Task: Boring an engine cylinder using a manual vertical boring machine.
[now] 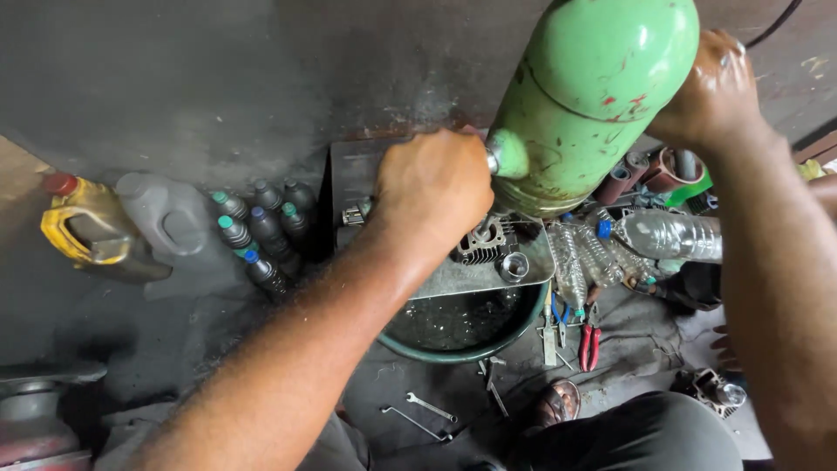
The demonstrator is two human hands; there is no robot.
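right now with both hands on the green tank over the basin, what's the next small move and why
Probably steady the tilted green tank before anything else. The left hand grips at its lower end, the right hand braces its upper side, and it hangs above the engine cylinder and the dark liquid in the basin, so a slip would land there.

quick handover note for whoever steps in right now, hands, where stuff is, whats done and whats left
Left hand: closed in a fist at the neck end of the green cylinder; what it grips is hidden.
Right hand: holding the cylinder's upper end, steadying it tilted, neck down.
Below: finned engine part and small metal cup on a metal plate over a green basin of dark liquid.
Nearby: red-handled pliers, two wrenches on the floor, small bottles to the left.
Done: cylinder is lifted over the basin.
Left: cannot tell if anything is flowing; keep both hands on.
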